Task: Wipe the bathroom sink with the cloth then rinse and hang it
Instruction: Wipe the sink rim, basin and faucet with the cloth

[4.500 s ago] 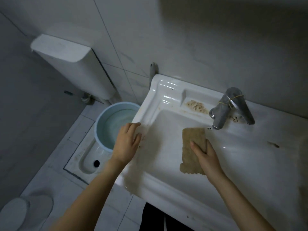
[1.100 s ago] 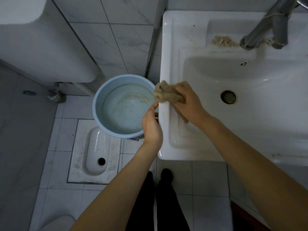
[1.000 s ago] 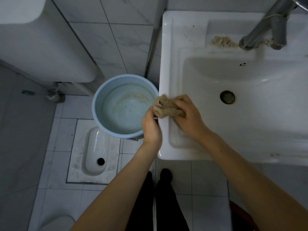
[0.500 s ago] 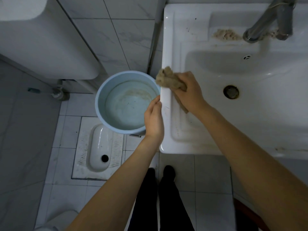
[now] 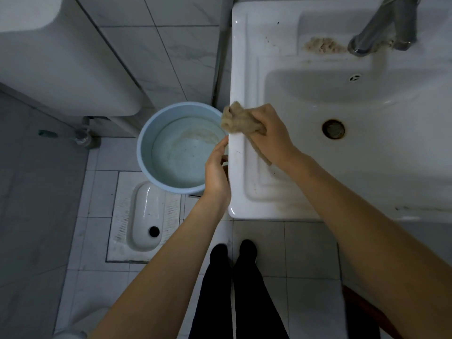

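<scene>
The white sink (image 5: 244,57) fills the right of the head view, with its drain (image 5: 333,129) in the basin. My right hand (image 5: 271,135) grips the bunched tan cloth (image 5: 238,118) and presses it on the sink's left rim; a loose end trails under my palm. Beside the rim's outer edge, over the bucket, is my left hand (image 5: 216,170), with its fingers extended upward against that edge and holding nothing. The metal faucet (image 5: 381,25) stands at the top right, with a patch of brown residue (image 5: 322,45) beside it.
A light blue bucket (image 5: 144,152) with some water stands on the floor just left of the sink. A squat toilet pan (image 5: 146,216) lies in front of it, and a white cistern (image 5: 61,57) hangs on the wall at the upper left. My legs stand below the sink's front edge.
From wiping inside the basin, my right hand has bunched the cloth and moved to the left rim, rubbing back and forth along it. My left hand has shifted to the rim's outer edge.
</scene>
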Demonstrator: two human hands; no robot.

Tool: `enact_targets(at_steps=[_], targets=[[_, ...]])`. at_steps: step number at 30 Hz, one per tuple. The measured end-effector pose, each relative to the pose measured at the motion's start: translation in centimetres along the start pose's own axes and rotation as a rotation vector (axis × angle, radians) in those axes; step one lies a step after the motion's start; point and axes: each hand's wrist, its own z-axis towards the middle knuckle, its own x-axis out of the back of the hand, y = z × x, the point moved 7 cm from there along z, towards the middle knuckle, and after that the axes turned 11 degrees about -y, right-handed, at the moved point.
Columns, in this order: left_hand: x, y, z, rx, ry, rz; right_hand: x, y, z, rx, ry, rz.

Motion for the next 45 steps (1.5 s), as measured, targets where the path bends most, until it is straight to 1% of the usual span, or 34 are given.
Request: enact_targets(at_steps=[2, 6, 8, 10, 12, 14, 16, 17, 19, 23, 25, 27, 29, 33, 36, 38, 40, 42, 43, 45], targets=[[0.2, -0.3, 0.0, 0.030, -0.001, -0.038, -0.9, -0.1, -2.3, 0.049, -0.046, -0.017], [0.4, 0.1, 0.4, -0.030, -0.016, -0.008, -2.5, -0.4, -5.7, 0.104, -0.160, -0.051], [0.2, 0.4, 0.3, -0.037, -0.031, 0.010, -2.7, -0.5, -6.3, 0.096, -0.197, -0.047], [0.2, 0.6, 0.4, -0.033, -0.054, 0.041, -2.3, -0.8, -6.2, 0.056, -0.214, 0.020], [-0.4, 0.7, -0.2, 0.033, -0.098, 0.083, -1.2, -1.1, -6.0, -0.014, -0.173, 0.119], [-0.2, 1.2, -0.9, 0.051, -0.093, 0.289, 1.0, -1.7, -6.2, -0.084, -0.085, 0.199], [0.5, 1.8, -1.7, -0.037, -0.074, 0.505, 3.4, -2.5, -7.0, -0.107, -0.008, 0.247], [0.8, 1.9, -2.2, -0.084, -0.066, 0.551, 4.3, -3.0, -7.6, -0.104, 0.009, 0.254], [1.5, 1.5, -3.3, -0.116, -0.045, 0.575, 4.9, -3.5, -8.7, -0.107, 0.008, 0.197], [1.6, -0.7, -4.4, -0.106, -0.037, 0.587, 3.4, -1.5, -9.3, -0.209, 0.000, -0.008], [1.8, -1.5, -4.1, -0.088, -0.043, 0.556, 1.7, -0.6, -7.8, -0.201, -0.055, -0.046], [2.0, -2.2, -3.5, -0.063, -0.134, 0.485, -0.1, -0.5, -6.2, -0.144, -0.111, -0.025], [2.5, -2.4, -3.2, 0.024, -0.183, 0.438, -1.3, -0.6, -5.9, -0.078, -0.177, -0.033], [3.3, -2.0, -2.9, 0.124, -0.200, 0.380, -3.1, -2.5, -10.2, 0.095, -0.473, -0.142], [3.3, -1.7, -3.1, 0.154, -0.189, 0.405, -3.0, -3.1, -12.0, 0.120, -0.585, -0.205], [2.9, -1.3, -3.6, 0.160, -0.215, 0.461, -2.5, -3.2, -12.3, 0.101, -0.610, -0.230], [2.5, -0.9, -3.9, 0.159, -0.236, 0.535, -1.0, -2.3, -12.9, 0.030, -0.601, -0.246], [2.1, -0.8, -4.2, 0.146, -0.249, 0.601, 1.5, -0.9, -14.0, -0.092, -0.526, -0.244], [1.9, -0.8, -4.3, 0.126, -0.236, 0.641, 3.0, -0.5, -14.6, -0.157, -0.439, -0.225], [1.3, -0.6, -4.5, 0.048, -0.181, 0.719, 5.6, -0.8, -15.3, -0.276, -0.166, -0.178]])
